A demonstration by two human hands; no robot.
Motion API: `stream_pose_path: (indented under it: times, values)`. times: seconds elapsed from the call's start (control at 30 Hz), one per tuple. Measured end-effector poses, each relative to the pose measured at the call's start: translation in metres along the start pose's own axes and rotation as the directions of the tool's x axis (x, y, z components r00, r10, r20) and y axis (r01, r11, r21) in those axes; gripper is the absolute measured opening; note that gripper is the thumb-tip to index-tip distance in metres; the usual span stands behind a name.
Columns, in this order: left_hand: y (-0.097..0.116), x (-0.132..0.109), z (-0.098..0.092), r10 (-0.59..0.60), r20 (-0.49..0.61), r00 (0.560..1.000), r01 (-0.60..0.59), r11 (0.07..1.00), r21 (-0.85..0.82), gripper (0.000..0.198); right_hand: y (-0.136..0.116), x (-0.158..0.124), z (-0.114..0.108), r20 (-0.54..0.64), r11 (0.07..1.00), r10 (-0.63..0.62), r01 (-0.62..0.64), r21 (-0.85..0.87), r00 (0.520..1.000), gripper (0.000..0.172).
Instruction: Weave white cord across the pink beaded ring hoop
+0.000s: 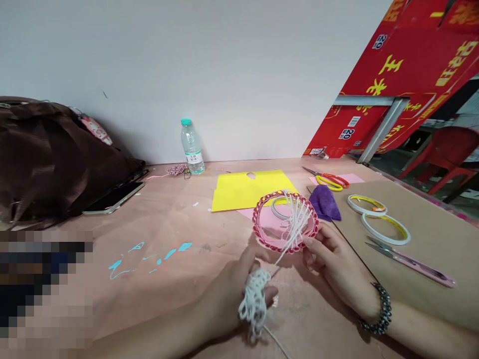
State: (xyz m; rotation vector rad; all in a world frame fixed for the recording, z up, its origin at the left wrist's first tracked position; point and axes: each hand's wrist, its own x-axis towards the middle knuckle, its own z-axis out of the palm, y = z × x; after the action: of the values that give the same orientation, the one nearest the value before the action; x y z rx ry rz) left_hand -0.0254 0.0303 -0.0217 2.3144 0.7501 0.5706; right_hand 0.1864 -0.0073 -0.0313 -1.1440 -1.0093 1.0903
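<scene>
My right hand grips the lower right rim of a round pink hoop edged with dark red loops, held tilted above the table. White strands run across the hoop's right side and gather at its lower edge. From there one strand leads down to a looped bundle of white yarn. My left hand is closed around that bundle, its fingertips near the hoop's bottom edge. A loose yarn tail hangs below the bundle.
Yellow paper lies behind the hoop. Orange-and-yellow scissors, purple cloth, tape rolls and a pink-handled thread snipper lie to the right. A water bottle, phone and dark bag are left.
</scene>
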Motion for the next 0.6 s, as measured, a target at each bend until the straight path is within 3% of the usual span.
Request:
stream_pose_path:
  times: [0.07, 0.2, 0.33, 0.37, 0.4, 0.47, 0.53, 0.6]
  values:
    - [0.002, 0.004, -0.003, 0.046, 0.010, 0.999, -0.046, 0.999, -0.009, 0.009, 0.000, 0.000, 0.000, 0.000, 1.000, 0.002, -0.002, 0.000, 1.000, 0.019]
    - [0.002, 0.004, -0.004, 0.254, 0.011, 0.967, -0.254, 0.965, 0.066, 0.011, 0.001, 0.000, -0.001, -0.001, 1.000, 0.015, -0.015, -0.017, 1.000, 0.021]
    - [-0.007, -0.005, 0.004, 0.537, 0.083, 0.840, -0.541, 0.840, 0.038, 0.011, -0.001, 0.000, 0.000, -0.019, 1.000, 0.017, -0.017, -0.019, 1.000, 0.022]
    - [-0.009, -0.007, 0.006, 0.530, 0.074, 0.845, -0.532, 0.847, 0.005, 0.010, -0.001, 0.001, 0.001, -0.016, 1.000, 0.020, -0.020, -0.017, 1.000, 0.021]
    - [-0.011, -0.008, 0.007, 0.450, 0.086, 0.889, -0.449, 0.893, -0.025, 0.013, -0.002, 0.001, 0.001, -0.009, 1.000, 0.021, -0.022, -0.017, 1.000, 0.021]
    - [-0.011, -0.008, 0.007, 0.135, 0.042, 0.990, -0.134, 0.990, -0.034, 0.021, -0.003, 0.001, 0.001, -0.002, 1.000, 0.009, -0.009, -0.023, 1.000, 0.020]
    - [-0.008, -0.003, 0.004, -0.018, -0.006, 1.000, 0.018, 0.999, -0.045, 0.026, -0.002, 0.001, 0.001, -0.008, 1.000, -0.012, 0.012, -0.028, 1.000, 0.019]
    - [-0.003, 0.004, 0.001, -0.011, -0.008, 1.000, 0.010, 0.999, -0.033, 0.022, -0.001, 0.002, 0.000, -0.011, 1.000, -0.015, 0.014, -0.010, 1.000, 0.020]
